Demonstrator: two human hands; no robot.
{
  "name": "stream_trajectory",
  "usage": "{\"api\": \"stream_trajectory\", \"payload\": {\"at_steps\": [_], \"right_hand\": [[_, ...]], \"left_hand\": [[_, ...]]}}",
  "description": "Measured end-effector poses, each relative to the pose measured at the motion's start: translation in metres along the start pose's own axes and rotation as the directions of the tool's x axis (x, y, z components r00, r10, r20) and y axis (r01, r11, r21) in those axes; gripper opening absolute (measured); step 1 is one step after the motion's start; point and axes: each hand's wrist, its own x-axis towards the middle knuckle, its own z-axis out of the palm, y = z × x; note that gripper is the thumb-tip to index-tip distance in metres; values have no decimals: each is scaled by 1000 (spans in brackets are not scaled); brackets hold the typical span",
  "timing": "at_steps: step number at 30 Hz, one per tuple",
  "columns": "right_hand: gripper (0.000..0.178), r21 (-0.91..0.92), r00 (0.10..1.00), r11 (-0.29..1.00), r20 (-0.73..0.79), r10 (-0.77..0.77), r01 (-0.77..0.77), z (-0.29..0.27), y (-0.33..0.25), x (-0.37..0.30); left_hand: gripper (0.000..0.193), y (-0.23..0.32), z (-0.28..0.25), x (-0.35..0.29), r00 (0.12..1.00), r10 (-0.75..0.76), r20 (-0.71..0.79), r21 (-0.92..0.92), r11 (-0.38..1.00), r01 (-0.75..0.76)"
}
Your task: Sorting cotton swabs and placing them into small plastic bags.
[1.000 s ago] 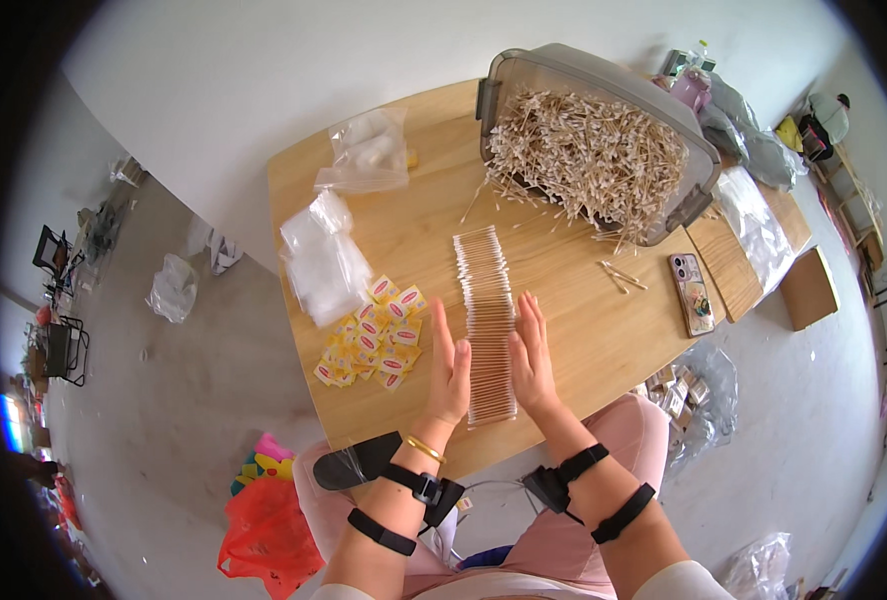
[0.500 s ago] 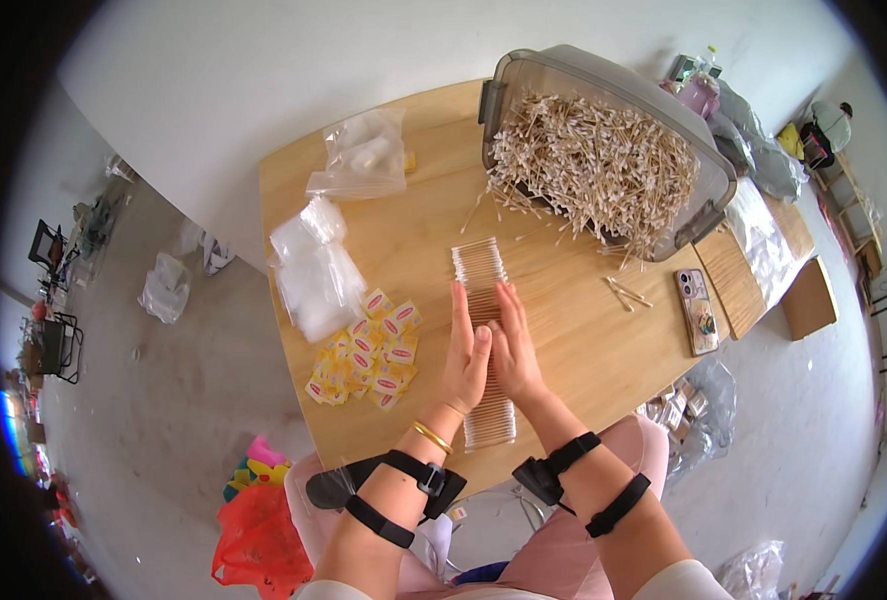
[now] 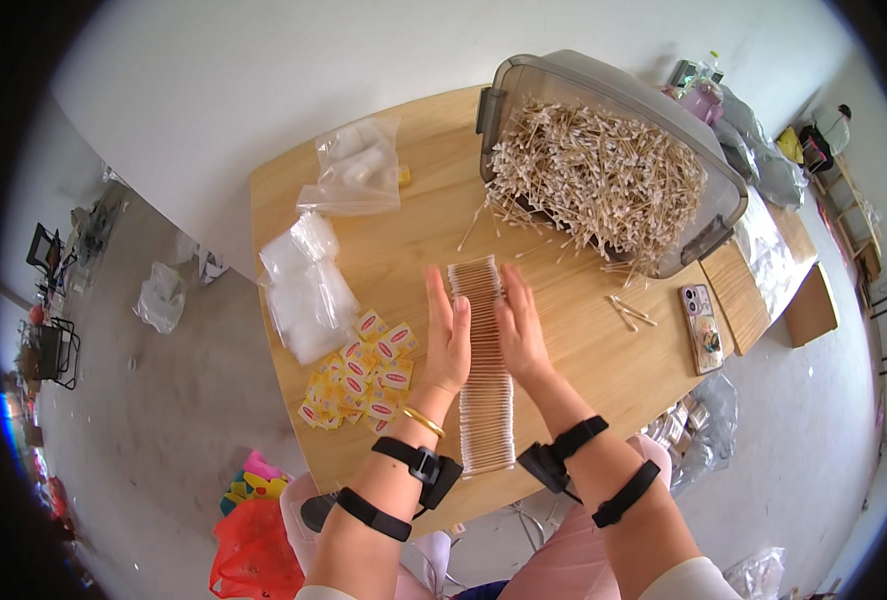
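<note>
Squaring up a long row of cotton swabs [image 3: 486, 370] between both palms, midway across the wooden surface [image 3: 414, 210] and running from just below the grey bin [image 3: 614, 150] back toward the near edge. Left hand [image 3: 448, 340] flat and open, fingers straight, pressed along the row's left side; right hand [image 3: 517, 330] likewise flat and open on the row's right side — no closed grip on anything, just palm pressure from both sides. Main risk: uneven squeeze w/ only the far half of the row between the palms, so the near half, unsupported, could fan out or skew. Too much inward push prob buckles the row upward and spills swabs over each other. Near end of the row sits right at the surface edge, close to the wrist straps, so a forearm nudge could tip swabs off onto the floor. Left of the row, small red-and-yellow packets [image 3: 364, 385] lie close by; a sideways slide of the left palm could mix them in. Loose swabs [image 3: 628, 312] right of the row and strays spilling from the bin's front could get swept into the stack, throwing off alignment. Clear plastic bags [image 3: 309, 290] further left of the row, phone [image 3: 702, 328] further right: both well apart, low risk.
</note>
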Motion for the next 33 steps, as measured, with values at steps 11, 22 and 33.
{"api": "stream_trajectory", "payload": {"at_steps": [11,22,33], "right_hand": [[52,-86,1000,996,-3,-8,7,12,13,55],[47,358,989,922,38,140,-145,-45,6,-59],[40,309,937,904,-90,338,-296,-40,-18,-187]], "left_hand": [[85,-13,4,43,999,-48,-4,80,996,48],[69,49,-48,-102,978,-207,0,2,978,207],[71,72,-51,-278,965,-65,254,761,629,-158]]}}
